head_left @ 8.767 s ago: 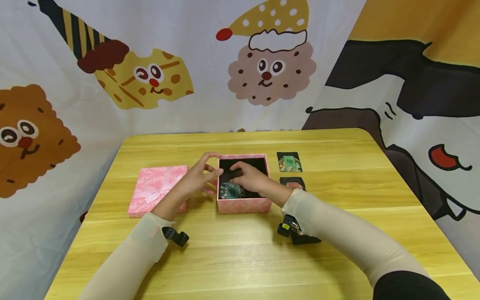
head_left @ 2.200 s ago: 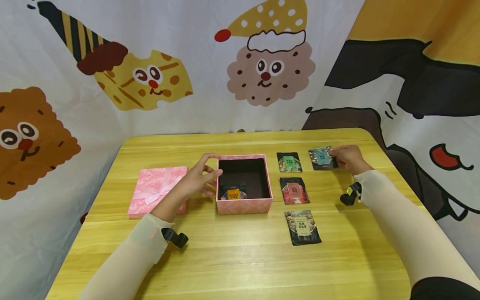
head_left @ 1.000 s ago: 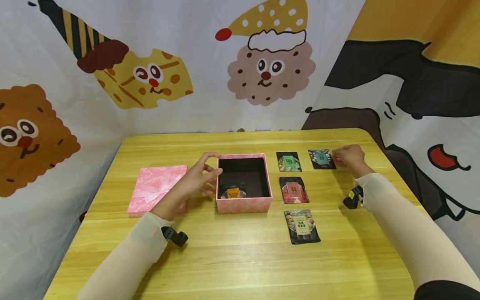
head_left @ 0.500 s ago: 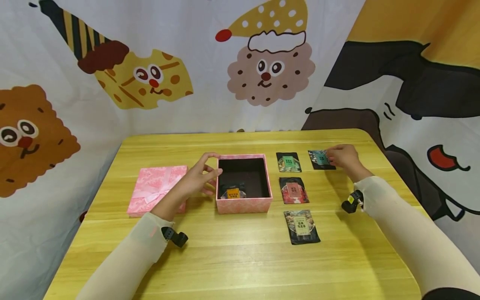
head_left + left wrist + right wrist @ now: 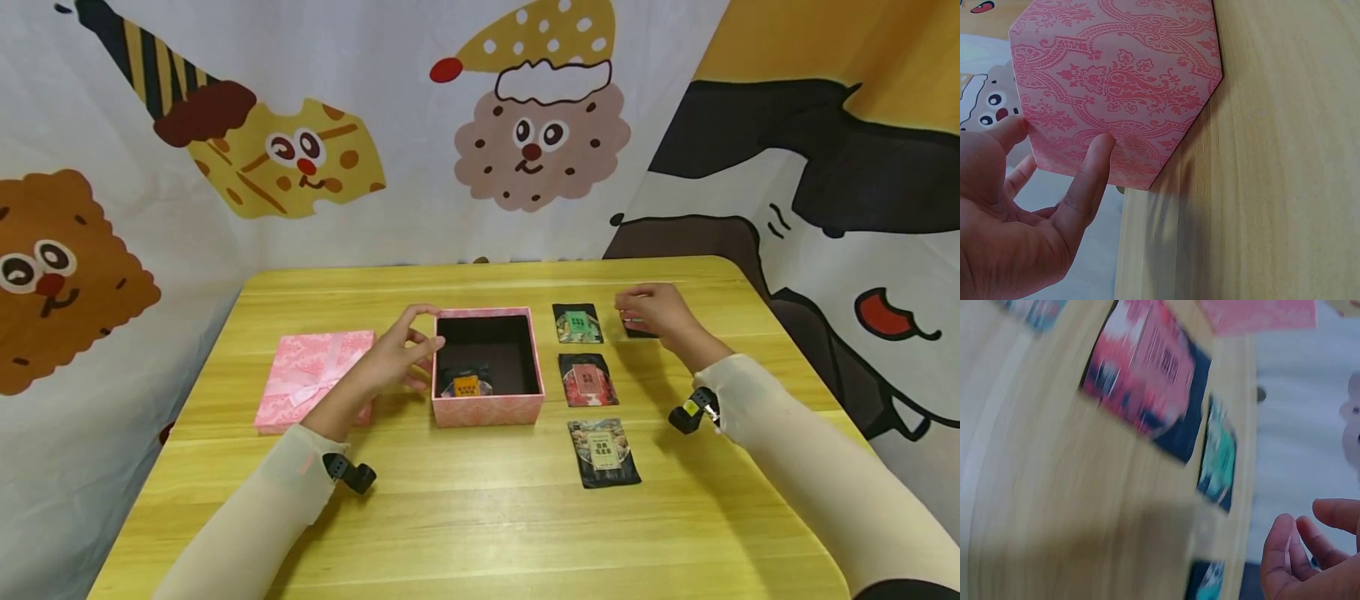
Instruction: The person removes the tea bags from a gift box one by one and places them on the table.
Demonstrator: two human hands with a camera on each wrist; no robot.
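Note:
My left hand (image 5: pixel 401 354) rests its fingertips against the left side and back corner of an open pink patterned box (image 5: pixel 489 412). In the left wrist view, fingers (image 5: pixel 1094 165) touch the box's patterned wall (image 5: pixel 1116 87). Inside the box lies one black sachet with an orange label (image 5: pixel 467 387). My right hand (image 5: pixel 660 317) hovers empty over a teal-labelled sachet (image 5: pixel 642 333), mostly hidden beneath it. In the right wrist view its fingers (image 5: pixel 1279 550) are loosely bent, holding nothing. Left of it lie a green-labelled sachet (image 5: pixel 577 323), a red-labelled sachet (image 5: pixel 588 381) and a cream-labelled sachet (image 5: pixel 603 454).
A pink lid with a ribbon bow (image 5: pixel 315 379) lies on the wooden table (image 5: pixel 480 517), left of the box and partly behind my left forearm. A cartoon-printed curtain (image 5: pixel 420 233) hangs behind the table.
The teal-labelled sachet went from the box to the table's right side, and the right hand let it go. Now that hand has shifted left above it. The left hand stays at the box.

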